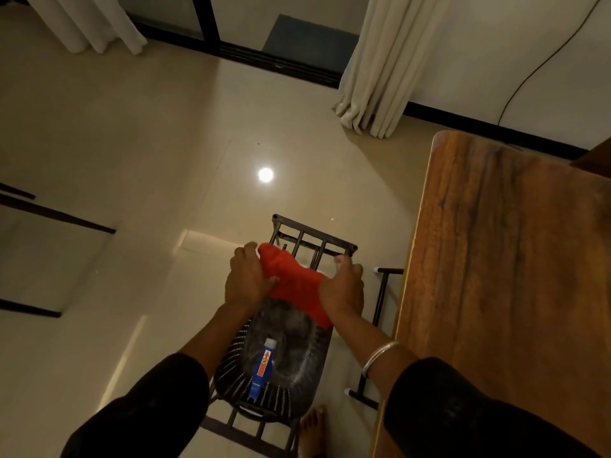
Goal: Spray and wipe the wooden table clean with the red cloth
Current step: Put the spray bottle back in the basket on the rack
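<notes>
Holding the red cloth point(294, 285) between them, the left hand point(246, 277) and right hand point(342, 287) each keep a tight grip, above the basket point(231, 368) with the spray bottle point(263, 368), left of the wooden counter point(509, 259).

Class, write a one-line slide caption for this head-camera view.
Both hands, left and right, grip a red cloth over a chair holding a spray bottle, beside the wooden table.
</notes>
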{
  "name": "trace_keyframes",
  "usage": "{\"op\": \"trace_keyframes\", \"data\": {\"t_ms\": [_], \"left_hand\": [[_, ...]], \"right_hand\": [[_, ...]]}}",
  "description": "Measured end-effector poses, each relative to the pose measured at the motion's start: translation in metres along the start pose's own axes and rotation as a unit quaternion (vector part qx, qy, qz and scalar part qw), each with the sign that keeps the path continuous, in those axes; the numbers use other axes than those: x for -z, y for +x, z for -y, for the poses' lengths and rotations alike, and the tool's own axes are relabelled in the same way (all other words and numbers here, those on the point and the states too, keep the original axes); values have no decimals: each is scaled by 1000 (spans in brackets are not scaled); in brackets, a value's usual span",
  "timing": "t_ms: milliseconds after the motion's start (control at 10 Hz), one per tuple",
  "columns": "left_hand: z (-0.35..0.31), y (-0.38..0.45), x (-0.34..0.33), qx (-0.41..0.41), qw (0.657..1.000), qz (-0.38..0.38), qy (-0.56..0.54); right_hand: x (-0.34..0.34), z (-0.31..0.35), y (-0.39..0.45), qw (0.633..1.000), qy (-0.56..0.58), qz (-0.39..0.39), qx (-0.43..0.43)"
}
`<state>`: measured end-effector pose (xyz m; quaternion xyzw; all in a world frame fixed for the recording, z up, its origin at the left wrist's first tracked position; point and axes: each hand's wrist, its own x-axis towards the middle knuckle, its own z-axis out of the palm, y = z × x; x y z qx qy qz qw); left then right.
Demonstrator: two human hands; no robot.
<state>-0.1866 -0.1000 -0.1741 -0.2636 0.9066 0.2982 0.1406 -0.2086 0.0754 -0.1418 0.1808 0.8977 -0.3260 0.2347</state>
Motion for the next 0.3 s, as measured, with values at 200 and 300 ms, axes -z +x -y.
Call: {"op": "trace_keyframes", "data": {"t_ms": [200, 300], "left_hand": [[-5, -11, -3, -212, 961, 37, 176], [-6, -12, -4, -175, 949, 139, 224]], "right_hand": [[-21, -15, -17, 975, -83, 190, 82], [-24, -17, -19, 961, -90, 252, 73]]}}
